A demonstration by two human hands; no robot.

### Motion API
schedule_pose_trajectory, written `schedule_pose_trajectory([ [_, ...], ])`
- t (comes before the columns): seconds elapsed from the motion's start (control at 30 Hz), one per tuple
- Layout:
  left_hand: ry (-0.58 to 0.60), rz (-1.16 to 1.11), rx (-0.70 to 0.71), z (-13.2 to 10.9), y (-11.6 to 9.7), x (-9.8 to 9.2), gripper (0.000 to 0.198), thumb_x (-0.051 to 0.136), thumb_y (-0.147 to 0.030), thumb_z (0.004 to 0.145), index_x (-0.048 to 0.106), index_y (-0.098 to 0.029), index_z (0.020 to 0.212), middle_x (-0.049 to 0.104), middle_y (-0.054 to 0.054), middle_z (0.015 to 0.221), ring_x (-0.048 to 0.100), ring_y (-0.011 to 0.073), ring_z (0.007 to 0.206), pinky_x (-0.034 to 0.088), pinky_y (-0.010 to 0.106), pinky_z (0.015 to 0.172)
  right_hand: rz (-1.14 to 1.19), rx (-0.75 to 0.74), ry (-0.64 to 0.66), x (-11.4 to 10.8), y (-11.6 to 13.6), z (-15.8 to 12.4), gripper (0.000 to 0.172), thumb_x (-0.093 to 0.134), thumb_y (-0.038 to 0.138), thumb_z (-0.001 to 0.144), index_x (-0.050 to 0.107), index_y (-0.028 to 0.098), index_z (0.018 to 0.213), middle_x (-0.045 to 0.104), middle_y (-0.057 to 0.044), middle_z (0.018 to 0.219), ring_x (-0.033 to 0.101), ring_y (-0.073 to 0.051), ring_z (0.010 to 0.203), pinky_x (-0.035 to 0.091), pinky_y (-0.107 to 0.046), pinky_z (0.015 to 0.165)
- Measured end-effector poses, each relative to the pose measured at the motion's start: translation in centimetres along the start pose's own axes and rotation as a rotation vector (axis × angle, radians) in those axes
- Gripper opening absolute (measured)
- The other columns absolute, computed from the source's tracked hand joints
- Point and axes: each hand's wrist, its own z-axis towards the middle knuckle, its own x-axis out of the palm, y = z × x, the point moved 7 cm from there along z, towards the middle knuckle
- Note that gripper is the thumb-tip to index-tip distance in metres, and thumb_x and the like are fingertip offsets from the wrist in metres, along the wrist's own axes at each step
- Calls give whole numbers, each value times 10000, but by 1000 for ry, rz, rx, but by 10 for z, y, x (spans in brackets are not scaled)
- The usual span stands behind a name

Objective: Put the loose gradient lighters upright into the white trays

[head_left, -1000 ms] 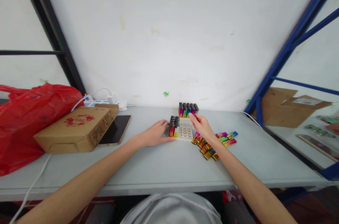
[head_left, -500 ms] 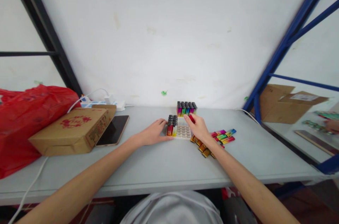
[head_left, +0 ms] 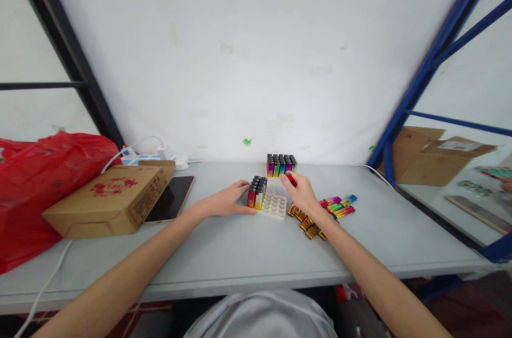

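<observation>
A white slotted tray [head_left: 276, 207] stands at the middle of the table, turned slightly askew. Several upright lighters [head_left: 257, 192] with black tops fill its left columns, red and yellow ones in front. My left hand [head_left: 232, 199] rests at the tray's left side, thumb and fingers spread apart around that edge. Above the tray's right side, my right hand [head_left: 301, 191] is closed on a red lighter [head_left: 291, 179]. Under and beside my right forearm lie loose lighters [head_left: 338, 206] in shiny colours, partly hidden. Behind the tray stands a full block of upright lighters [head_left: 281, 165].
To the left are a cardboard box [head_left: 108, 202], a dark-screened phone or tablet [head_left: 171, 199], a red plastic bag [head_left: 52, 188] and a white power strip [head_left: 180, 161]. A blue metal frame [head_left: 424, 79] rises at the right, an open carton [head_left: 420, 157] beyond it.
The tray has turned slightly and shifted a little left and toward me, with my left hand at its side. My right hand has barely moved, still with the red lighter.
</observation>
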Motion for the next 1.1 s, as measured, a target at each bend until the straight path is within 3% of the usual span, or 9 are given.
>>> schedule_pose_trajectory([
  [0.17,-4,5,-21,0,2,1,777,697,-678,864,537,-188,1446,515,152,1524,516,327,1397,395,414,1209,76,-6,170,10,1,0,390,425,572,1028,519,236,854,581,6,723,538,-163,632,414,-271,590],
  [0.27,-36,15,-15,1,0,4,806,710,-692,837,528,-198,1447,532,149,1500,535,335,1366,409,437,1196,14,-95,186,10,5,0,457,396,602,1039,517,229,804,596,-42,847,578,-178,737,461,-275,628],
  [0.37,-85,36,-25,3,-2,7,799,735,-701,806,559,-192,1396,577,161,1427,558,358,1310,447,473,1153,-135,-177,185,10,10,-1,492,394,583,1056,458,229,720,562,-23,756,545,-175,715,438,-288,675],
  [0.47,-103,64,-35,5,-2,10,760,738,-695,809,581,-186,1351,598,166,1377,567,365,1278,462,479,1129,-164,-166,217,12,10,-3,459,395,537,1077,440,232,737,571,10,669,536,-160,638,394,-284,663],
  [0.6,-98,66,-24,6,0,12,760,723,-703,822,572,-192,1363,594,157,1379,554,357,1298,449,470,1143,-156,-158,217,15,7,-3,398,428,495,1083,492,227,795,681,-22,771,612,-177,723,409,-274,694],
  [0.77,-108,47,-29,5,1,10,785,731,-707,808,569,-185,1372,586,163,1395,550,362,1305,434,482,1161,-239,-237,379,36,0,-5,270,526,332,1064,574,199,835,681,-45,818,594,-183,745,427,-283,720],
  [0.87,-113,40,-35,5,1,10,772,730,-718,799,591,-190,1345,596,157,1382,555,368,1302,442,482,1155,-300,-279,397,42,-4,-6,188,570,272,1041,622,176,889,677,-75,901,603,-199,834,449,-299,781],
  [1.1,-107,20,-23,5,2,10,788,746,-694,802,572,-205,1395,585,156,1419,558,357,1300,447,491,1155,-328,-279,474,33,-6,-7,241,570,322,1047,710,154,946,701,-80,920,625,-204,876,456,-306,820],
])
